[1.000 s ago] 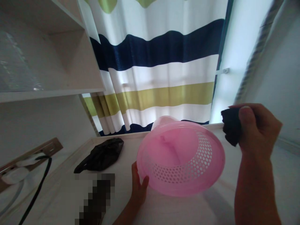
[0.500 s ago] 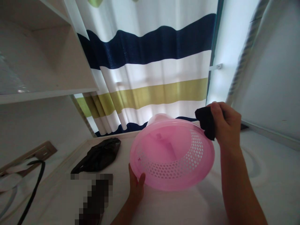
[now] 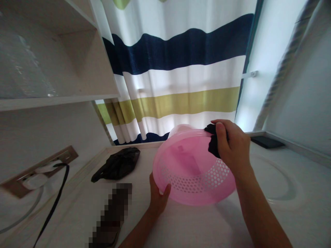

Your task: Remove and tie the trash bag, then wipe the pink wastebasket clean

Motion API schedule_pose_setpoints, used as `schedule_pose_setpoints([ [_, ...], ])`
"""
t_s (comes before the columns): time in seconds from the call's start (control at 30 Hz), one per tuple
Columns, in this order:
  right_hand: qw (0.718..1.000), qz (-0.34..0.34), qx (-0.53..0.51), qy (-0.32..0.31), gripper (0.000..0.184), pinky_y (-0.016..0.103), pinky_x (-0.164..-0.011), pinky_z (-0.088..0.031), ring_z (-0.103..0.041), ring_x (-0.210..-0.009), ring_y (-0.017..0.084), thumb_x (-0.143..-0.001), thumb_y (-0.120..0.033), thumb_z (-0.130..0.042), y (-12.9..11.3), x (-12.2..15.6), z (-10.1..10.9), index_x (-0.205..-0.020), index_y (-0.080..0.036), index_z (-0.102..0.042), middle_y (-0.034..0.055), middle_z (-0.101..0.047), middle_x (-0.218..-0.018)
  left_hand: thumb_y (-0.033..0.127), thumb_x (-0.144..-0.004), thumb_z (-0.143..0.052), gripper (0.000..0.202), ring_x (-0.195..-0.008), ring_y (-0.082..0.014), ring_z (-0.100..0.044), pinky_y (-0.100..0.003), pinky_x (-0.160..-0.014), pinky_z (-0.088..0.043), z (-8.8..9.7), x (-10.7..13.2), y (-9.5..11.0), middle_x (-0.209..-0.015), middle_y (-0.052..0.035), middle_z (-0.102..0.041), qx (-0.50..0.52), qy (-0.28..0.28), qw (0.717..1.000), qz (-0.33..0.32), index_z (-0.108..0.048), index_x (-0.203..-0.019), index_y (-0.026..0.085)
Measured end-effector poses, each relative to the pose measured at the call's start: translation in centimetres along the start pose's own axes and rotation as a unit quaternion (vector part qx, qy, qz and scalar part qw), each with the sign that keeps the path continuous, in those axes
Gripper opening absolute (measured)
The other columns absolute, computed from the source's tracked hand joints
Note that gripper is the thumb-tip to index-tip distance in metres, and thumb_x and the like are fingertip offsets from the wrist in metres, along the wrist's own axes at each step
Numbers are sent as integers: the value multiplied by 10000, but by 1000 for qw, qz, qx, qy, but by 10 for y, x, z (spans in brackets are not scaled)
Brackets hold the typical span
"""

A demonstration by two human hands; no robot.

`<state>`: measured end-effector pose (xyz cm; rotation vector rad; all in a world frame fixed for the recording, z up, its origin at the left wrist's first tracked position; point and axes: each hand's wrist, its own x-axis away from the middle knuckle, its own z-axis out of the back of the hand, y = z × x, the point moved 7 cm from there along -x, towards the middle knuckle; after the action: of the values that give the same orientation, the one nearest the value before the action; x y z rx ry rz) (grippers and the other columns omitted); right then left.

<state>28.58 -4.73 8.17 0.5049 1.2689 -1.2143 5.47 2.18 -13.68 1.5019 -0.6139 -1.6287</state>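
Note:
A pink plastic colander point(image 3: 181, 155) with rows of holes is tilted toward me above the white table. My left hand point(image 3: 158, 198) grips its lower left rim, thumb on the near side and fingers behind. In my right hand point(image 3: 234, 146) is a bunched black cloth point(image 3: 214, 146), pinched under the thumb. This cloth lies against the colander's upper right rim. Behind the colander, a paler pink rounded part point(image 3: 182, 128) shows above the rim; I cannot tell whether it belongs to the colander.
A black plastic bag point(image 3: 120, 163) lies on the table point(image 3: 186, 227) at the left, beyond a pixelated dark object point(image 3: 112, 213). A wall socket point(image 3: 40, 172) has plugs and cords. At the right are a dark flat block point(image 3: 267, 141) and a pale round outline point(image 3: 292, 182). A striped curtain point(image 3: 181, 77) hangs behind.
My right hand has moved left with the black cloth, from beside the colander's rim onto it. The view has shifted slightly left. My left hand keeps its grip.

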Motion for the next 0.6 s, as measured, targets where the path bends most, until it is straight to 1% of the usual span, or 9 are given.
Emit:
schedule_pose_setpoints([
  [0.07, 999, 39, 27, 0, 299, 338, -792, -373, -503, -898, 193, -851, -294, -289, -13, 5, -11, -1006, -186, -521, 74, -579, -948, 295, -688, -559, 687, -1162, -246, -311, -434, -977, -260, 0, 1, 1, -1212, -122, -313, -20, 4, 1000, -17, -179, -1250, 189],
  [0.13, 995, 78, 53, -15, 310, 367, -864, -333, -474, -957, 204, -843, -281, -307, -27, 11, -26, -1069, -186, -497, 76, -558, -1025, 272, -668, -572, 708, -1154, -256, -319, -434, -969, -275, -2, 2, 2, -1204, -131, -317, -24, -1, 999, -29, -180, -1251, 182],
  [0.23, 987, 122, 90, -50, 365, 407, -960, -228, -404, -1068, 221, -834, -275, -324, -46, 19, -47, -1165, -171, -440, 83, -490, -1153, 235, -664, -558, 689, -1149, -264, -321, -433, -959, -293, -3, 2, 0, -1196, -132, -322, -26, -11, 999, -36, -194, -1245, 177],
  [0.33, 980, 146, 110, -82, 414, 434, -1001, -135, -319, -1153, 234, -836, -267, -313, -62, 25, -64, -1225, -146, -384, 96, -426, -1228, 197, -664, -536, 679, -1152, -262, -314, -436, -966, -283, -2, 2, 1, -1202, -130, -314, -33, -14, 998, -49, -190, -1248, 172],
  [0.4, 974, 170, 103, -108, 419, 445, -1013, -99, -288, -1176, 232, -840, -266, -303, -76, 32, -76, -1235, -145, -377, 92, -416, -1240, 176, -660, -530, 682, -1157, -261, -312, -436, -974, -271, -3, 2, 3, -1210, -132, -316, -31, -21, 998, -58, -189, -1251, 169],
  [0.5, 957, 231, 77, -158, 389, 455, -1025, -75, -288, -1178, 216, -846, -265, -295, -101, 52, -103, -1204, -176, -418, 68, -447, -1213, 170, -650, -540, 707, -1171, -271, -294, -451, -981, -245, -3, 1, 2, -1238, -141, -300, -37, -21, 997, -68, -178, -1257, 161],
  [0.53, 949, 256, 70, -173, 371, 455, -1027, -81, -298, -1172, 209, -847, -264, -295, -109, 61, -112, -1179, -192, -444, 60, -469, -1188, 179, -647, -550, 714, -1183, -279, -275, -463, -985, -226, -2, 1, 1, -1253, -148, -283, -45, -15, 996, -73, -178, -1257, 155],
  [0.6, 935, 296, 75, -180, 340, 442, -1025, -121, -329, -1151, 205, -846, -257, -301, -120, 76, -128, -1120, -202, -496, 62, -515, -1122, 209, -632, -585, 713, -1206, -298, -230, -485, -991, -185, 0, -1, -2, -1276, -158, -260, -42, 2, 996, -74, -217, -1240, 145],
])
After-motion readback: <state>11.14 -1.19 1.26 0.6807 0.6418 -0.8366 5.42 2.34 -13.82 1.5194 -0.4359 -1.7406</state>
